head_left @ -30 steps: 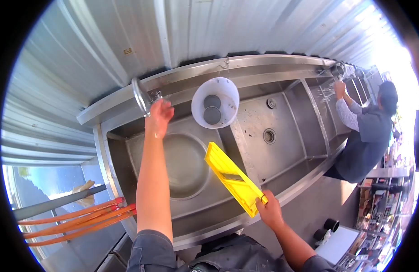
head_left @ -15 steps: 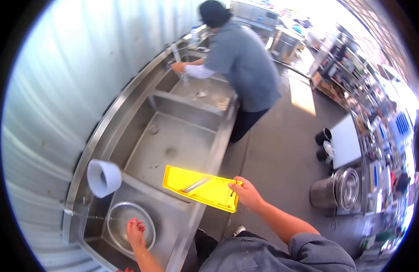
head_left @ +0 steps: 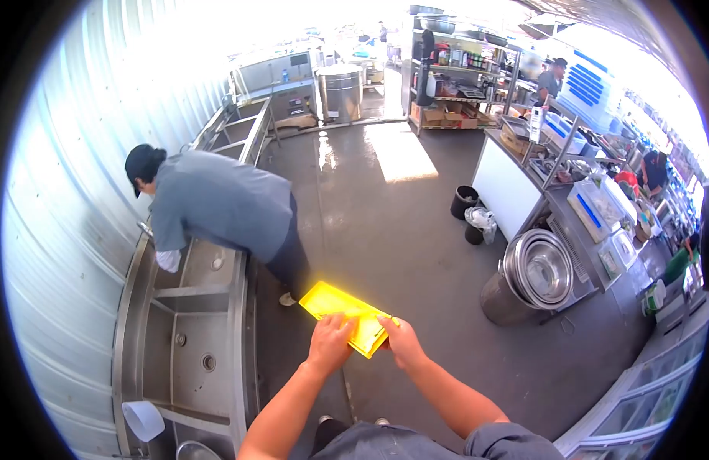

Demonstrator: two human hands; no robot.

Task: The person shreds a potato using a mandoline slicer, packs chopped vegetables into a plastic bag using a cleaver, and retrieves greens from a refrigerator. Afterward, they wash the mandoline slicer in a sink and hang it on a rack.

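A yellow slicer board (head_left: 333, 301) is held out in front of my body, over the grey floor. My left hand (head_left: 330, 343) grips its lower left edge, with the fingers over the top face. At its near right end, my right hand (head_left: 403, 342) is closed on the corner. The board lies tilted, its far end pointing up and left. Glare washes out part of its surface.
A co-worker (head_left: 220, 201) bends over the steel sink (head_left: 238, 337) on the left. A white bucket (head_left: 143, 420) stands at its near end. Stacked steel bowls (head_left: 544, 268) sit on a large pot at right, near black bins (head_left: 465, 201) and a counter (head_left: 501, 192).
The view has swung right, from the sink to the floor and kitchen. My left hand has left the sink area and taken hold of the yellow board, which my right hand still holds.
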